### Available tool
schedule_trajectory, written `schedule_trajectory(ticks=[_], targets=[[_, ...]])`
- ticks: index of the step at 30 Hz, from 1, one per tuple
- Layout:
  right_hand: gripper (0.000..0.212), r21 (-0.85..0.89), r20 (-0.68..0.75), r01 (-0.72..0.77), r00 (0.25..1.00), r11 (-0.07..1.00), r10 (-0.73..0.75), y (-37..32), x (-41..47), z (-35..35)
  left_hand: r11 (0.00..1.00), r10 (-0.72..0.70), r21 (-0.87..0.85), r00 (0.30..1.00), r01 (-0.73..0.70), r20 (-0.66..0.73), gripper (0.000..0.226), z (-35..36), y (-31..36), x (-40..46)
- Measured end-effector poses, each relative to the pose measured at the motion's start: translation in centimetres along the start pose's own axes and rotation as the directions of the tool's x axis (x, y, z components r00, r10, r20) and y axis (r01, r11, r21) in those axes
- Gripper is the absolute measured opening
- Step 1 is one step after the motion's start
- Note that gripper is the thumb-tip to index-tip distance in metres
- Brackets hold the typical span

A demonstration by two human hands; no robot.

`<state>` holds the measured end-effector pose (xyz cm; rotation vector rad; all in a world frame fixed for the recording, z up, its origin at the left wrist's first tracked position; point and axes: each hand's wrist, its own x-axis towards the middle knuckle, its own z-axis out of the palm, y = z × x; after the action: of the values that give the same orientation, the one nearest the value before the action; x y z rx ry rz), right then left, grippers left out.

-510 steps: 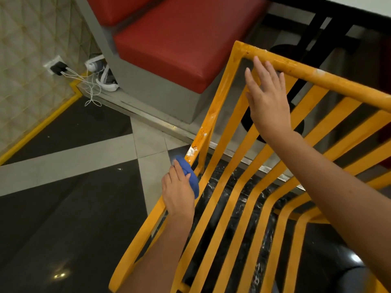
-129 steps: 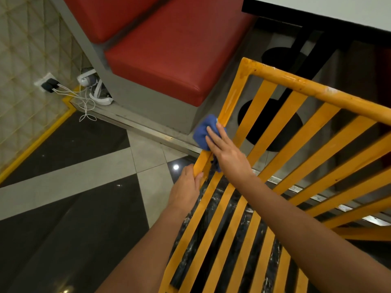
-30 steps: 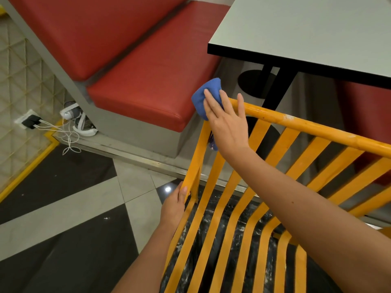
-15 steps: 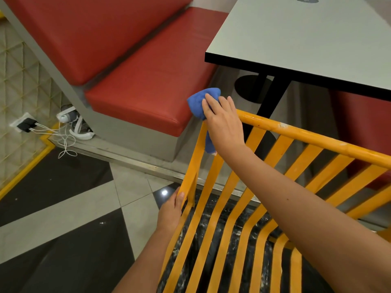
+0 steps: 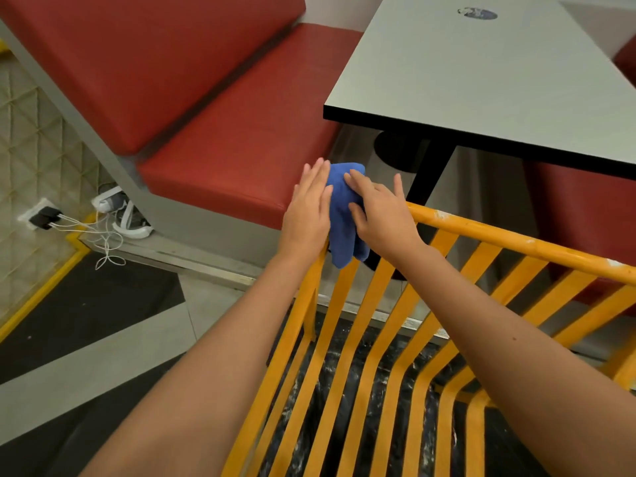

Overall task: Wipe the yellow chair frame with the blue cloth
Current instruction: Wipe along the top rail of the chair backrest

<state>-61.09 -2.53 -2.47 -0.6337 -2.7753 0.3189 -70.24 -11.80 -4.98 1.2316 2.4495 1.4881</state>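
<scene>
The yellow chair frame (image 5: 395, 339) fills our lower view, its corner at 12 o'clock. There the blue cloth (image 5: 344, 215) drapes, pressed between our left hand (image 5: 306, 215) and right hand (image 5: 382, 215), each grip flat with straight fingers.

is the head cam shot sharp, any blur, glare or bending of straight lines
Head view: mostly sharp, with slight softness on both hands, the left hand and right hand, at the blue cloth; lighting is soft and even, with no hard shadows or strong glare; a dull sheen shows on the red bench seat; wide-angle distortion tilts the table and makes the yellow chair frame slats fan out.
</scene>
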Motion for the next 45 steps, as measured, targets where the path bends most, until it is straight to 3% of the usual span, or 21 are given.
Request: schedule_trajectory(ticks=[3,8,15,21,25,29,34,37,42,45], targets=[[0.059,0.068,0.038,-0.041,0.999,0.997,0.038,0.1,0.2,-0.3,1.000,0.006,0.007,0.994,-0.007,0.112,0.041,1.3,-0.2,1.1],[0.066,0.127,0.007,-0.006,1.000,0.992,0.005,0.6,-0.3,-1.1,1.000,0.026,0.016,0.999,-0.026,0.028,0.044,3.4,-0.9,0.5],[0.040,-0.063,-0.104,-0.040,0.994,0.997,0.034,4.2,-3.7,-1.1,0.990,0.101,0.098,0.994,-0.104,0.040,0.040,3.4,-0.9,0.8],[0.043,-0.189,0.028,-0.087,0.995,0.978,0.093,4.8,-4.0,-2.9,0.956,0.098,0.260,0.982,-0.138,0.160,0.059,3.4,-0.7,0.6],[0.039,-0.223,0.062,-0.086,0.993,0.971,0.102,4.8,-3.8,-3.1,0.928,0.114,0.336,0.983,-0.158,0.146,0.062,3.9,0.2,1.4],[0.038,-0.213,0.065,-0.092,0.992,0.973,0.108,4.8,-3.6,-3.4,0.938,0.196,0.262,0.971,-0.226,0.134,0.047,3.4,-1.3,1.4],[0.037,-0.223,0.080,-0.101,0.989,0.970,0.121,4.6,-3.5,-3.4,0.990,0.114,0.082,0.992,-0.118,0.055,0.032,3.5,-1.5,2.0],[0.037,-0.213,0.075,-0.115,0.988,0.970,0.134,4.5,-3.5,-3.4,0.981,0.122,0.153,0.992,-0.122,0.009,0.035,4.6,0.0,1.8],[0.037,-0.233,0.072,-0.120,0.988,0.965,0.140,4.3,-3.7,-3.3,0.887,0.333,0.310,0.939,-0.343,0.088,0.036,6.2,0.9,0.9],[0.040,-0.247,0.080,-0.114,0.987,0.962,0.137,4.1,-3.8,-3.5,0.917,0.274,0.279,0.958,-0.286,0.081,0.037,5.0,-0.2,1.7]])
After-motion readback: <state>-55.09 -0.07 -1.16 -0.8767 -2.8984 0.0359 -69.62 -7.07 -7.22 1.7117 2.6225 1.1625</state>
